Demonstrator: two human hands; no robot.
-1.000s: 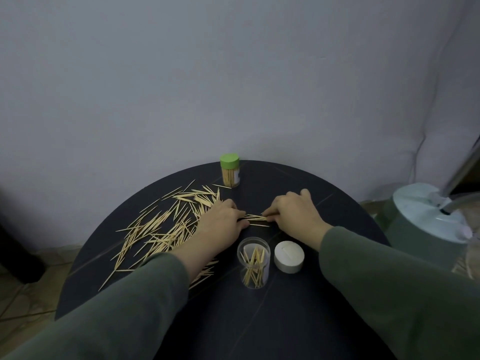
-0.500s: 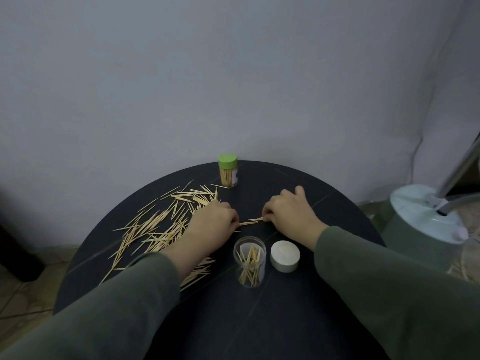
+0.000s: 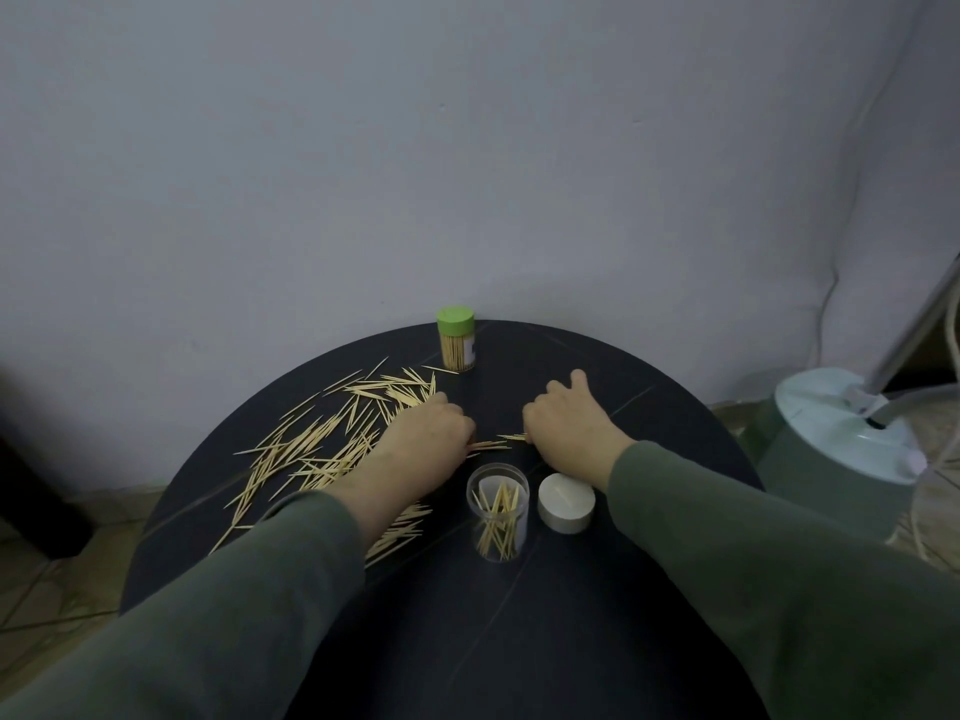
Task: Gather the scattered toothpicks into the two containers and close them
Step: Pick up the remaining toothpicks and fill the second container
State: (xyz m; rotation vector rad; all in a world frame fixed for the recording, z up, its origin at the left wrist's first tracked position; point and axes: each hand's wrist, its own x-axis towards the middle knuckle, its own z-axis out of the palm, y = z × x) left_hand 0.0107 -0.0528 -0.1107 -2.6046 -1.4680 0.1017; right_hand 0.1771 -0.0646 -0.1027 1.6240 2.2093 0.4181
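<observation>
Round dark table (image 3: 519, 641) set against a pale wall (image 3: 467, 148). Loose toothpicks (image 3: 332, 439) are spread over the table's left half, w/ more running under the left forearm. Left hand (image 3: 421, 433) lies knuckles-up at the right edge of that spread, fingers curled down onto the picks; from here I can't tell if it actually pinches any. Right hand (image 3: 566, 423) is opposite it, also palm down, fingers bent, thumb side toward a small bunch (image 3: 493, 443) of picks lying btwn the two hands. That bunch touches or nearly touches both hands; the grip itself is hidden, so can't say whether either hand has closed on it. The hands are near each other but apart.

Just in front of the gap stands a clear jar (image 3: 497, 511), upright, open, a few picks leaning inside. Its white lid (image 3: 565, 502) sits on the table just beside it, to the right, under the right wrist. At the far edge, a second jar (image 3: 457, 345) w/ a green cap, closed, packed w/ picks, upright.

Both sleeves (image 3: 779, 589) are dark green. Off the table at right, a pale green lamp base (image 3: 841, 449) on the floor.
</observation>
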